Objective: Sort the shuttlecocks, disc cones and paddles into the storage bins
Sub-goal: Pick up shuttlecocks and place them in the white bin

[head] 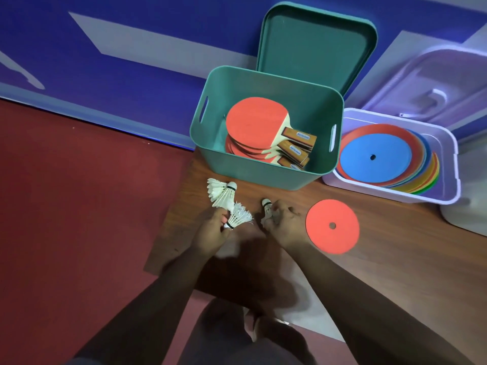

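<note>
Head view, lower centre: the left hand (210,229) is gripping several shuttlecocks (224,197), likely bunching them for one trip. The right hand (286,223) is curling round another shuttlecock (266,210) on the table (395,246), a red disc cone (332,225) lying beside it.

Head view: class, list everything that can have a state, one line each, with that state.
Green bin: open, holding stacked paddles.
Green lid: off, propped behind its bin.
Lilac bin: open, holding stacked disc cones.
Clear lid: off, behind lilac bin.
Red disc cone: flat on table, unsorted.
Left hand: grips left shuttlecock.
Right hand: grips right shuttlecock.
Third shuttlecock: beside left hand, unsorted.
</note>
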Available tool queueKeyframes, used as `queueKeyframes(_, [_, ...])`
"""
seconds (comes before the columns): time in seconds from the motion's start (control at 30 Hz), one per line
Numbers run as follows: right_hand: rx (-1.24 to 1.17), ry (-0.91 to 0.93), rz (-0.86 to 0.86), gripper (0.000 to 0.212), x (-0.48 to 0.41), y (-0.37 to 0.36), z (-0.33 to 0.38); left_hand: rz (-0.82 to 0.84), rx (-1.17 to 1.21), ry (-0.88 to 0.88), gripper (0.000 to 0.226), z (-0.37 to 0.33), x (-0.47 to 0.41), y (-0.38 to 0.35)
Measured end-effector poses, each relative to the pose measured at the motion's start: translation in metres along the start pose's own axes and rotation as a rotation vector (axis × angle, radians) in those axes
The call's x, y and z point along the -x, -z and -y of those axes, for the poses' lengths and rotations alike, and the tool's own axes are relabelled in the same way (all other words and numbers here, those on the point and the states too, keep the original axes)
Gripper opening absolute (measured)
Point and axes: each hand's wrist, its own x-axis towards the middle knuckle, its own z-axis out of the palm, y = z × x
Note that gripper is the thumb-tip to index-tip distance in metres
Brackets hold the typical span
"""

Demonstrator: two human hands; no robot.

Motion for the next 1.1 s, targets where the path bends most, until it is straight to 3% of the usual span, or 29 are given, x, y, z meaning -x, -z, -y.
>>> queueKeyframes(0.27, [-0.613, -0.150, -0.048, 0.039, 0.025, 0.031, -0.010, -0.027, 0.061, -0.031, 0.035, -0.004, 0.020, -0.009])
queueKeyframes(0.33, [-0.637, -0.138, -0.026, 0.039, 0.031, 0.039, -0.009, -0.039, 0.090, -0.036, 0.031, -0.009, 0.023, -0.010])
queueKeyframes(0.5, [-0.582, -0.003, 0.079, 0.012, 0.036, 0.055, -0.005, -0.020, 0.165, -0.080, 0.036, -0.022, 0.026, -0.015])
queueKeyframes(0.7, [-0.459, 0.102, 0.239, 0.035, 0.039, 0.055, -0.005, 0.056, 0.237, -0.123, 0.035, -0.036, 0.034, -0.024])
queueKeyframes(0.77, [-0.487, 0.079, 0.278, 0.039, 0.039, 0.050, -0.007, 0.059, 0.257, -0.118, 0.036, -0.037, 0.036, -0.029])
queueKeyframes(0.93, [-0.590, -0.028, 0.136, 0.030, 0.040, 0.039, -0.007, 0.069, 0.397, -0.021, 0.035, -0.043, 0.037, -0.034])
queueKeyframes(1.1, [-0.762, -0.090, 0.268, 0.059, 0.049, 0.042, -0.004, 0.128, 0.447, -0.002, 0.034, -0.043, 0.034, -0.035])
